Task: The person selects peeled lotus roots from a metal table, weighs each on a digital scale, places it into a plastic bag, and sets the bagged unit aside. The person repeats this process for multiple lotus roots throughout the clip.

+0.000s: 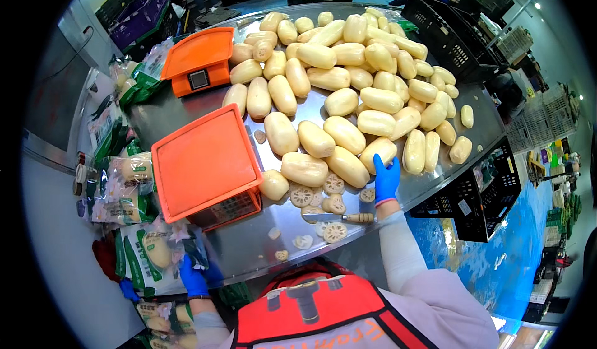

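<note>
My right hand [387, 179], in a blue glove, has its fingers around the near end of a peeled lotus root piece [376, 152] at the front of a large heap. My left hand [192, 276], also gloved in blue, is low at the left, against the right edge of a printed plastic bag [156, 255] with lotus root in it. Whether its fingers pinch the bag cannot be made out. Between my hands, a knife with a wooden handle [358, 218] lies among cut lotus root slices [335, 232] on the metal table [242, 255].
An orange weighing scale [200, 59] and an orange-red box-shaped unit [205, 162] stand left on the table. More filled bags [123, 185] line its left edge. Another person's gloved hand [129, 289] shows lower left. Black crates [480, 199] stand beyond the right edge.
</note>
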Motion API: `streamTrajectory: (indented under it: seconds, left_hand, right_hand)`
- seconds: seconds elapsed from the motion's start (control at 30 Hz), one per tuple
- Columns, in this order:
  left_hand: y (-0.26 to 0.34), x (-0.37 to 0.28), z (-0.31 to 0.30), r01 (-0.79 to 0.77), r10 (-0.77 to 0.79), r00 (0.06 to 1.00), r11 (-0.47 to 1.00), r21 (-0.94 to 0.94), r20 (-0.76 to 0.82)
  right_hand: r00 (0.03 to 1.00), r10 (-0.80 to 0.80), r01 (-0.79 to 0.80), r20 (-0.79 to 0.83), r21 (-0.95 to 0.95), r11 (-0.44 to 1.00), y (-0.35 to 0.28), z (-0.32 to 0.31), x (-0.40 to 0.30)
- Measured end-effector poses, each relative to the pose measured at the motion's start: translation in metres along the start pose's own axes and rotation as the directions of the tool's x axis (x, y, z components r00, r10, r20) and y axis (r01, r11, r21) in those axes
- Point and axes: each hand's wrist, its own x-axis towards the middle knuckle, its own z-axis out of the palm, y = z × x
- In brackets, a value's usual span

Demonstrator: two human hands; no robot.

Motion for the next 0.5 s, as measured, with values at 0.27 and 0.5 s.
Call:
streamTrajectory:
  seconds: [0.27, 0.5]
  left_hand:
    - [0.015, -0.023, 0.021, 0.104, -0.090, 0.992, 0.977, -0.188, 0.085]
    - [0.019, -0.031, 0.003, 0.086, -0.071, 0.989, 0.990, -0.116, 0.133]
  right_hand:
    - [0.986, 0.132, -0.108, -0.105, 0.207, 0.972, -0.015, -0.001, -0.002]
    - [0.867, 0.486, -0.479, 0.112, -0.085, 0.874, -0.015, -0.024, 0.048]
